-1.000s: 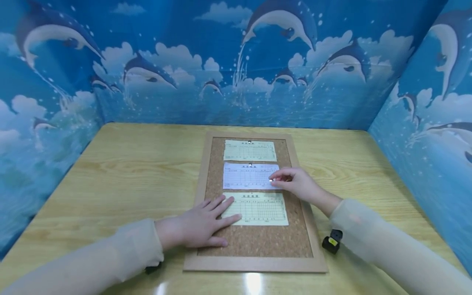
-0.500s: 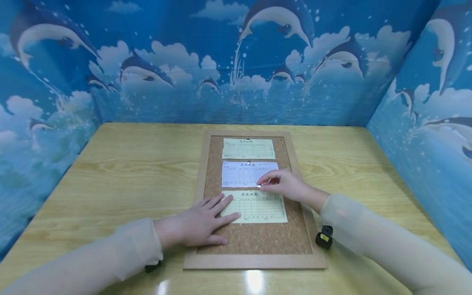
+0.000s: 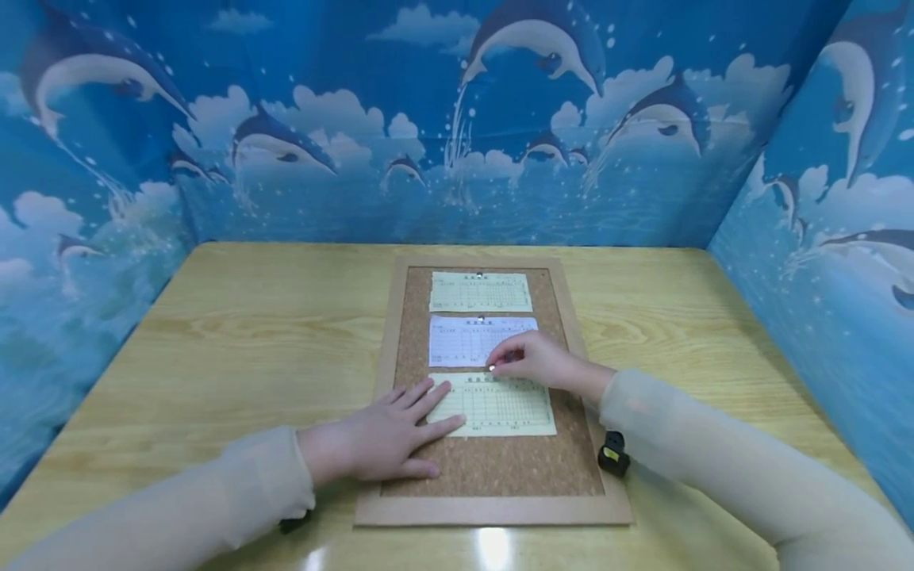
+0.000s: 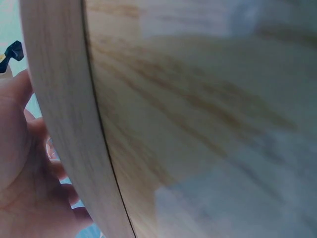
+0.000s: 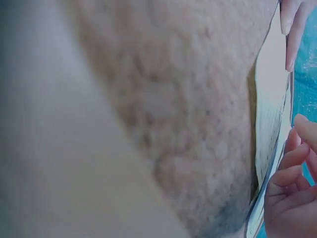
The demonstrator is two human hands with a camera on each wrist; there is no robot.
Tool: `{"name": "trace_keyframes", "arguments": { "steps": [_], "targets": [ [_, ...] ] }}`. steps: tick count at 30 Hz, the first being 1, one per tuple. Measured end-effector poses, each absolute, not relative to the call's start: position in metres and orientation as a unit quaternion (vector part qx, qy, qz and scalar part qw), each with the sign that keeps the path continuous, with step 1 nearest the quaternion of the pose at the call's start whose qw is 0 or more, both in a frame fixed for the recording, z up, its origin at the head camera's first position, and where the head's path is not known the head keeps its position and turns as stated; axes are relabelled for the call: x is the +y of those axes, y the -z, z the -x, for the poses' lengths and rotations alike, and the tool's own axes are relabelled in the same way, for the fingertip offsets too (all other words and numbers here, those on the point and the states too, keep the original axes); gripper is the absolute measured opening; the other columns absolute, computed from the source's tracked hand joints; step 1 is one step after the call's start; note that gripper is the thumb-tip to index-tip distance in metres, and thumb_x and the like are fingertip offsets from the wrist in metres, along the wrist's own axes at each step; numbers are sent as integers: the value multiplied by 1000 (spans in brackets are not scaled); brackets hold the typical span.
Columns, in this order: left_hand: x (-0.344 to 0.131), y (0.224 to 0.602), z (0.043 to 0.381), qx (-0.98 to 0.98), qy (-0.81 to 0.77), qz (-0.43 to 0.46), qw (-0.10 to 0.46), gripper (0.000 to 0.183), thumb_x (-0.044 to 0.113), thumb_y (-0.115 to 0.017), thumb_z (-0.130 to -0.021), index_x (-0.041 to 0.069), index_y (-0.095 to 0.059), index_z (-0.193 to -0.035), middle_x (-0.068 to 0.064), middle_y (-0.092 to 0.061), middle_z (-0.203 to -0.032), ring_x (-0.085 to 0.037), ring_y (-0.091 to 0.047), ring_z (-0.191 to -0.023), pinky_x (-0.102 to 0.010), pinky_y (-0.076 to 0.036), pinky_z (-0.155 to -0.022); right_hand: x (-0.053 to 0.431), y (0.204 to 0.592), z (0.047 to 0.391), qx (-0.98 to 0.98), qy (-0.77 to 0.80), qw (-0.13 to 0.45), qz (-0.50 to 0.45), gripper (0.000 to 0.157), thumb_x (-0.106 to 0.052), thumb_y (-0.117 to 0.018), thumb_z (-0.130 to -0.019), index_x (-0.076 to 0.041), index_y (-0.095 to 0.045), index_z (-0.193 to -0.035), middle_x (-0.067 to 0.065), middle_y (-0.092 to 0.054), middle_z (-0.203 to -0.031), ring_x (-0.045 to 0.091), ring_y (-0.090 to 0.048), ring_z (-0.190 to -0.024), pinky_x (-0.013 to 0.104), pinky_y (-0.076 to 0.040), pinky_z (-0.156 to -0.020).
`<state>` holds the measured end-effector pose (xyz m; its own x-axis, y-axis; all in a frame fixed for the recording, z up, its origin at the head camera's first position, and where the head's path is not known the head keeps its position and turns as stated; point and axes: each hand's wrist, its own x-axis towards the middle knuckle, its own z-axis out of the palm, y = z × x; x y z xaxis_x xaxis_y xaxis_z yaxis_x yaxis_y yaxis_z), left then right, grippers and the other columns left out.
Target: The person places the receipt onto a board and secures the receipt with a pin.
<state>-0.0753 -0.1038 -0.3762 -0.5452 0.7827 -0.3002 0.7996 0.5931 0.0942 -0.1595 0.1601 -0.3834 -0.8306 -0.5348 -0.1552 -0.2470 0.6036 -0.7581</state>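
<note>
A wood-framed corkboard (image 3: 503, 474) lies flat with three printed paper slips in a column. My left hand (image 3: 378, 440) rests with spread, straight fingers over the left edge of the lowest pale green slip (image 3: 508, 412). My right hand (image 3: 539, 365) pinches a small shiny thumbtack (image 3: 491, 368) between thumb and forefinger, right at the top middle of that slip. The lilac slip (image 3: 457, 342) above it and the far pale green slip (image 3: 480, 295) each have a silver tack at their top edge. In the right wrist view, the curled right fingers (image 5: 292, 193) are beside the paper.
The board lies on a light wooden table (image 3: 271, 333). Blue dolphin-print cloth (image 3: 328, 127) encloses the back and sides. A black wrist camera (image 3: 614, 454) hangs under the right sleeve. The board's frame (image 4: 59, 99) fills part of the left wrist view.
My right hand has moved left and toward me with the thumbtack, from over the lilac slip to the top edge of the lowest slip. The left hand has stayed in place.
</note>
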Motion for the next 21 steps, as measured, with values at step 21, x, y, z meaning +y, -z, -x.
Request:
{"name": "trace_keyframes", "arguments": {
  "steps": [21],
  "targets": [
    [-104, 376, 75, 879, 18, -450, 156, 67, 61, -33, -92, 28, -21, -149, -16, -2, -155, -37, -5, -139, -54, -18, -107, 151, 383, 161, 885, 349, 204, 231, 11, -16, -69, -85, -15, -73, -96, -6, -67, -91, 9, -58, -83, 28, -47, -74]
  ]
}}
